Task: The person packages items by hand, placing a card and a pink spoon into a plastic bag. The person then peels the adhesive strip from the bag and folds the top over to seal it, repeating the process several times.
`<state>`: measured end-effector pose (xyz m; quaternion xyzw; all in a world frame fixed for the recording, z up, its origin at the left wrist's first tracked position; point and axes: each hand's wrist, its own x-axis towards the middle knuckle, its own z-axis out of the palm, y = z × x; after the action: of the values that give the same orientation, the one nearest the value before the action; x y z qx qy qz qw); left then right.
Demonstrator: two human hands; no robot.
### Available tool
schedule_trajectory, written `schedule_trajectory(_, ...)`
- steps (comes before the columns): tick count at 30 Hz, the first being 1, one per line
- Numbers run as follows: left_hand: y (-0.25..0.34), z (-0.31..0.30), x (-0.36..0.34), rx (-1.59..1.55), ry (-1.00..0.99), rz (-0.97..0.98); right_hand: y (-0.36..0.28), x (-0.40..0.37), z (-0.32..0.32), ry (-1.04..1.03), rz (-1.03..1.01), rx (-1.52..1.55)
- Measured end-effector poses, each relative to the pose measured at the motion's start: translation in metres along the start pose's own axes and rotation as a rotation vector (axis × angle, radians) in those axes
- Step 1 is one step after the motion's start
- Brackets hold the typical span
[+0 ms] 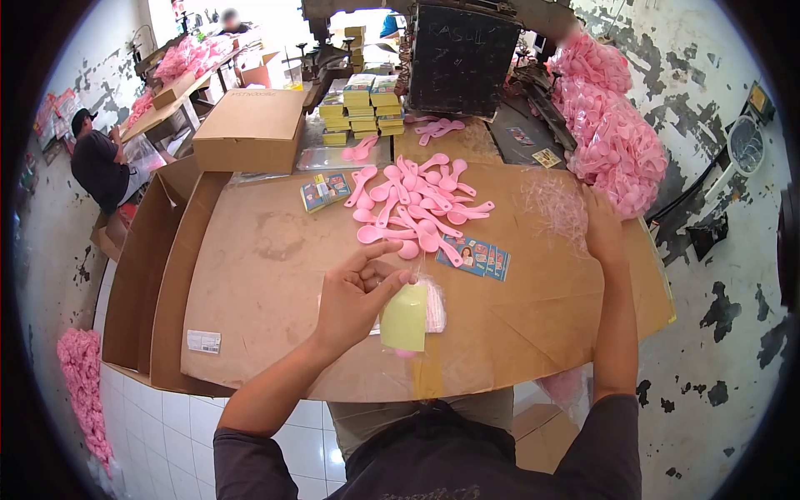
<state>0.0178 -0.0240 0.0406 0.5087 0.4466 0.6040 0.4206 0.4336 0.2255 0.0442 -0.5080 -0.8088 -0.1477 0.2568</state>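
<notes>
My left hand (357,293) pinches the top of a small clear plastic bag with a pale yellow-green card (404,319) in it, held above the near middle of the cardboard-covered table (275,317). A bit of pink shows below the card. Behind it on the table lies a stack of clear plastic bags (435,307). My right hand (603,225) is at the right edge of a loose heap of thin clear plastic strips (554,208); its fingertips are hard to make out. Beyond my left hand is a pile of pink plastic spoons (417,200).
Printed blue cards (475,257) lie beside the spoons, with another card stack (325,192) left of them. Large bags of pink spoons (612,133) stand at right. A closed carton (250,117), stacked card bundles (362,104) and a black box (462,58) are behind. A person (100,162) sits at far left.
</notes>
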Motion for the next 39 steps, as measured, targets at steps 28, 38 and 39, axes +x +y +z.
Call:
schedule_trajectory(28, -0.024, 0.002, 0.000, -0.035, -0.112, -0.090, -0.231, -0.036, -0.012, -0.709, 0.059, 1.621)
schedule_trajectory(38, -0.023, -0.008, 0.003, 0.382, -0.185, 0.181, -0.221, -0.038, 0.003, -0.728, 0.041, 1.679)
schedule_trajectory(39, -0.021, -0.009, 0.004, 0.395, -0.208, 0.203, -0.219, -0.038, 0.004, -0.725, 0.020, 1.661)
